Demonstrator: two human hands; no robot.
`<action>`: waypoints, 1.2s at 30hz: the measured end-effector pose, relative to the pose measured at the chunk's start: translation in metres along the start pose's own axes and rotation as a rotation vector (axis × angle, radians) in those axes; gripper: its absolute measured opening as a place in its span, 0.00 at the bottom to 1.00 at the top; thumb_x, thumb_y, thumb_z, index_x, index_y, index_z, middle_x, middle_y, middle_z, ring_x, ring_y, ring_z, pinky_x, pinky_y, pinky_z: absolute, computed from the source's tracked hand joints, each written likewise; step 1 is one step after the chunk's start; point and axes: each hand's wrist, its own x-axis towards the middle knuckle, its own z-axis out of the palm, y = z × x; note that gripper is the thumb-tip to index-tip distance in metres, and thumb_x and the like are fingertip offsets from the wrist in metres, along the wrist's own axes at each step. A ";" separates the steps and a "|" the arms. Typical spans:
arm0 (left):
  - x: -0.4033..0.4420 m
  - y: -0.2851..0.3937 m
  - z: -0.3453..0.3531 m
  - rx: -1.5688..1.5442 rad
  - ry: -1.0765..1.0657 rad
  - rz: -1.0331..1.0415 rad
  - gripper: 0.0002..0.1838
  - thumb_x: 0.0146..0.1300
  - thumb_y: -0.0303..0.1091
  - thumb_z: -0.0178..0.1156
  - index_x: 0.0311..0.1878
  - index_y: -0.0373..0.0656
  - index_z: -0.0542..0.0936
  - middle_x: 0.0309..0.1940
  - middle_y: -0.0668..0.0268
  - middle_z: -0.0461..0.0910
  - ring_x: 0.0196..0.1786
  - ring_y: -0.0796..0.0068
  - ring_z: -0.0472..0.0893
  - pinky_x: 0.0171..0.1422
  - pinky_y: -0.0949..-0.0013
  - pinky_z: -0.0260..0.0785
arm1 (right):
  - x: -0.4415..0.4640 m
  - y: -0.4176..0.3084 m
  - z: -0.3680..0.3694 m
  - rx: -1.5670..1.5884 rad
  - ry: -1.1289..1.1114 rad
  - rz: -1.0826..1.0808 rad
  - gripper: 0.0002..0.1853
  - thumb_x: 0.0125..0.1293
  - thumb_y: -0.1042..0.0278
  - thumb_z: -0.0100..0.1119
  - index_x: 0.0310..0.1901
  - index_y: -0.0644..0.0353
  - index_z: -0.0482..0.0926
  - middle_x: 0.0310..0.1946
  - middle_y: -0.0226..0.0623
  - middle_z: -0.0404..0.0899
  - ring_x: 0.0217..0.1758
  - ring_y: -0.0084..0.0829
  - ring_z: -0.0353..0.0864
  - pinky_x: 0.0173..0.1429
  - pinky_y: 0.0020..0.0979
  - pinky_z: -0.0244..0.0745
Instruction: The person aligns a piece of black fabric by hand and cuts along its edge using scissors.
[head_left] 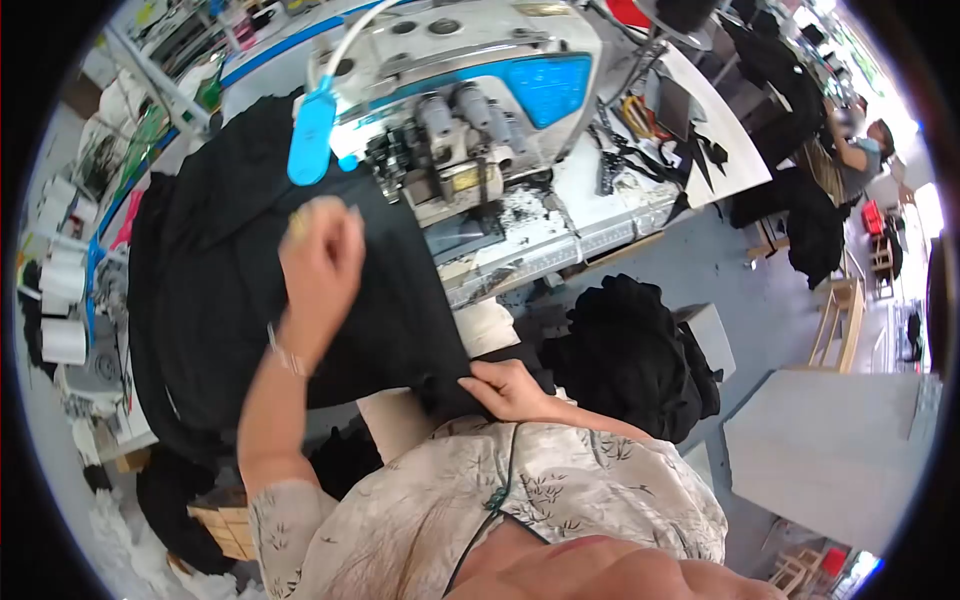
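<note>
A large piece of black fabric (370,330) spreads over the left of the sewing table and hangs down to my lap. Over its upper part is my left hand (325,255), slightly blurred, with fingers curled together; whether it grips anything is hidden. Near my waist, my right hand (508,388) pinches the fabric's right edge between thumb and fingers. The overlock sewing machine (470,100), white with blue panels, stands just beyond, and the fabric reaches its needle area. A blue paddle-shaped piece (312,138) on a white tube hangs in front of the machine.
Black fabric scraps (655,150) lie on the table right of the machine. A heap of black cloth (640,355) sits at my right, below table height. White thread cones (64,300) stand at far left. Another person (862,150) works at upper right.
</note>
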 end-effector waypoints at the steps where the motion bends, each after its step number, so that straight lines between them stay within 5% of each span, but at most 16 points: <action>1: -0.033 0.027 0.003 -0.160 -0.097 -0.105 0.10 0.56 0.31 0.66 0.30 0.41 0.74 0.19 0.66 0.69 0.19 0.73 0.68 0.24 0.71 0.62 | 0.001 0.001 0.003 -0.005 0.008 -0.032 0.15 0.65 0.71 0.59 0.24 0.64 0.66 0.16 0.47 0.66 0.19 0.46 0.65 0.24 0.37 0.63; 3: -0.085 0.072 0.009 -0.411 -0.393 -0.329 0.16 0.50 0.34 0.71 0.36 0.41 0.74 0.19 0.66 0.71 0.20 0.75 0.71 0.25 0.71 0.65 | 0.000 0.008 0.007 -0.065 -0.028 -0.094 0.10 0.64 0.70 0.59 0.28 0.63 0.72 0.19 0.47 0.73 0.23 0.47 0.77 0.27 0.41 0.69; 5: -0.142 0.066 0.035 -0.551 -0.489 -0.558 0.17 0.53 0.34 0.68 0.41 0.36 0.74 0.28 0.60 0.77 0.28 0.76 0.76 0.34 0.69 0.71 | -0.004 0.023 0.008 -0.036 -0.166 -0.184 0.06 0.63 0.68 0.58 0.31 0.60 0.77 0.21 0.44 0.76 0.25 0.45 0.79 0.29 0.39 0.73; 8: -0.176 0.061 0.037 -0.800 -0.329 -0.747 0.11 0.62 0.29 0.60 0.45 0.33 0.76 0.35 0.63 0.80 0.37 0.82 0.77 0.43 0.73 0.70 | 0.014 0.020 -0.060 -0.474 -0.216 -0.216 0.05 0.62 0.67 0.57 0.37 0.53 0.83 0.31 0.42 0.82 0.30 0.42 0.82 0.35 0.38 0.77; 9: -0.182 0.063 0.027 -0.902 -0.281 -0.889 0.09 0.64 0.27 0.57 0.45 0.33 0.76 0.36 0.65 0.81 0.39 0.84 0.76 0.45 0.74 0.69 | 0.030 0.032 -0.098 -0.721 -0.049 -0.330 0.09 0.63 0.68 0.56 0.42 0.54 0.83 0.32 0.43 0.83 0.31 0.41 0.84 0.37 0.36 0.78; 10: -0.192 0.067 0.019 -1.007 -0.224 -1.034 0.09 0.66 0.26 0.55 0.46 0.33 0.77 0.38 0.67 0.81 0.41 0.85 0.76 0.47 0.75 0.68 | 0.060 0.038 -0.166 -0.473 0.413 0.101 0.10 0.64 0.70 0.55 0.44 0.59 0.83 0.32 0.45 0.83 0.33 0.42 0.84 0.37 0.34 0.77; 11: -0.208 0.055 0.017 -1.044 -0.186 -1.062 0.08 0.69 0.24 0.51 0.46 0.33 0.77 0.40 0.71 0.80 0.42 0.85 0.75 0.49 0.76 0.68 | 0.081 0.039 -0.208 -0.546 0.541 -0.028 0.10 0.65 0.69 0.55 0.43 0.63 0.82 0.30 0.47 0.83 0.32 0.43 0.84 0.35 0.33 0.76; 12: -0.213 0.052 0.011 -1.034 -0.117 -1.056 0.08 0.70 0.26 0.51 0.46 0.33 0.77 0.40 0.71 0.80 0.41 0.86 0.75 0.49 0.76 0.68 | 0.097 0.042 -0.246 -0.732 0.594 0.020 0.11 0.66 0.70 0.54 0.45 0.63 0.82 0.33 0.47 0.84 0.33 0.38 0.84 0.37 0.31 0.76; 13: -0.214 0.052 0.007 -1.026 -0.048 -1.045 0.08 0.70 0.27 0.52 0.46 0.34 0.77 0.39 0.72 0.80 0.41 0.86 0.75 0.49 0.77 0.68 | 0.109 0.072 -0.285 -0.920 0.705 -0.090 0.12 0.65 0.68 0.56 0.47 0.63 0.81 0.34 0.46 0.84 0.36 0.45 0.83 0.41 0.35 0.76; 16: -0.204 0.063 -0.002 -1.105 0.326 -1.086 0.09 0.72 0.30 0.52 0.43 0.35 0.78 0.36 0.72 0.79 0.40 0.87 0.74 0.46 0.78 0.67 | 0.131 0.105 -0.349 -1.251 0.969 0.023 0.26 0.60 0.58 0.59 0.56 0.65 0.73 0.47 0.53 0.79 0.50 0.54 0.76 0.56 0.46 0.70; 19: -0.191 0.081 -0.010 -0.902 0.373 -1.086 0.11 0.73 0.32 0.51 0.39 0.34 0.76 0.31 0.73 0.77 0.36 0.88 0.71 0.41 0.80 0.64 | 0.148 0.113 -0.364 -1.227 0.999 0.515 0.48 0.53 0.40 0.64 0.67 0.65 0.59 0.56 0.56 0.72 0.57 0.57 0.71 0.59 0.51 0.66; 21: -0.193 0.079 -0.010 -0.741 0.183 -0.926 0.11 0.73 0.32 0.51 0.38 0.34 0.75 0.28 0.74 0.75 0.34 0.89 0.68 0.38 0.81 0.62 | 0.163 0.111 -0.371 -1.168 0.948 0.698 0.54 0.51 0.28 0.61 0.69 0.63 0.57 0.58 0.56 0.72 0.61 0.57 0.69 0.62 0.52 0.65; 25: -0.188 0.085 -0.010 -0.571 0.044 -0.857 0.10 0.73 0.31 0.51 0.37 0.33 0.74 0.24 0.76 0.71 0.30 0.89 0.63 0.34 0.80 0.58 | 0.170 0.115 -0.387 -1.187 0.877 0.741 0.51 0.51 0.34 0.61 0.69 0.64 0.59 0.56 0.58 0.74 0.61 0.57 0.70 0.62 0.51 0.65; 31: -0.191 0.089 -0.009 -0.493 0.130 -0.797 0.10 0.72 0.30 0.52 0.36 0.33 0.74 0.23 0.75 0.71 0.28 0.87 0.63 0.31 0.77 0.58 | 0.150 0.114 -0.434 -1.155 0.899 0.739 0.44 0.48 0.45 0.60 0.65 0.61 0.64 0.54 0.53 0.77 0.61 0.59 0.70 0.62 0.50 0.68; 36: -0.192 0.097 -0.008 -0.401 0.094 -0.742 0.10 0.71 0.30 0.54 0.36 0.32 0.74 0.23 0.73 0.72 0.29 0.86 0.64 0.31 0.77 0.59 | 0.138 0.119 -0.419 -1.417 0.922 0.173 0.20 0.57 0.59 0.60 0.48 0.62 0.79 0.46 0.49 0.79 0.53 0.53 0.75 0.56 0.48 0.71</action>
